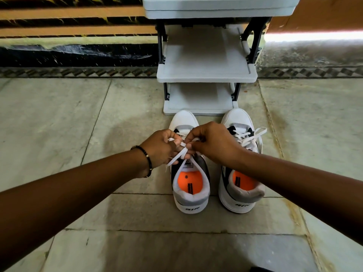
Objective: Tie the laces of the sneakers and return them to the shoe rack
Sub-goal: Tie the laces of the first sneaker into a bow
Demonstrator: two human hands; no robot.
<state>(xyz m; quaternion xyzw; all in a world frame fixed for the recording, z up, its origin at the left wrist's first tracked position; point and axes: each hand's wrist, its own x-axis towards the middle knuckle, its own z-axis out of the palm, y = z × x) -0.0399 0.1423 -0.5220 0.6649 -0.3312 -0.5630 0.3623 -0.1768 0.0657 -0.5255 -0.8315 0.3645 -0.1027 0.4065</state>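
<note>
Two white-and-grey sneakers with orange insoles stand side by side on the floor, toes toward the shoe rack. Over the left sneaker, my left hand and my right hand meet above the tongue, each pinching a strand of its white lace. One lace end trails down to the left of the shoe. The right sneaker sits untouched, its white laces lying loose across the top; my right forearm crosses over its heel opening.
The grey plastic rack has several bare shelves and dark side posts, standing against a patterned wall. Stone floor tiles spread to both sides and toward me. A dark object shows at the bottom edge.
</note>
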